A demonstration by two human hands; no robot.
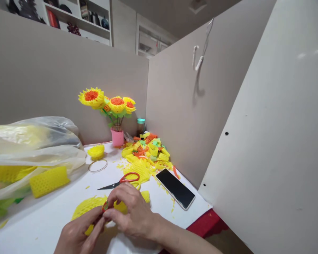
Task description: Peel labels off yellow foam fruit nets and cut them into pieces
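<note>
Low in the middle of the head view, my left hand (81, 231) and my right hand (135, 210) meet with fingers pinched together. Between their fingertips is a small red-and-green piece (105, 206), mostly hidden, so its kind is unclear. Under and behind the hands lies yellow foam netting (88, 206). Just beyond my right hand rest scissors (116, 184) with red handles and dark blades, blades pointing left. A black-screened phone (176, 188) lies to the right of the hands.
A heap of yellow, orange and green foam scraps (151, 150) fills the back corner. Beside it stands a pink vase (117, 137) of foam sunflowers (118, 104). A yellow foam cup (96, 152), a thin ring (98, 165) and a plastic bag (58, 151) are left. Grey panels (185, 106) enclose the table.
</note>
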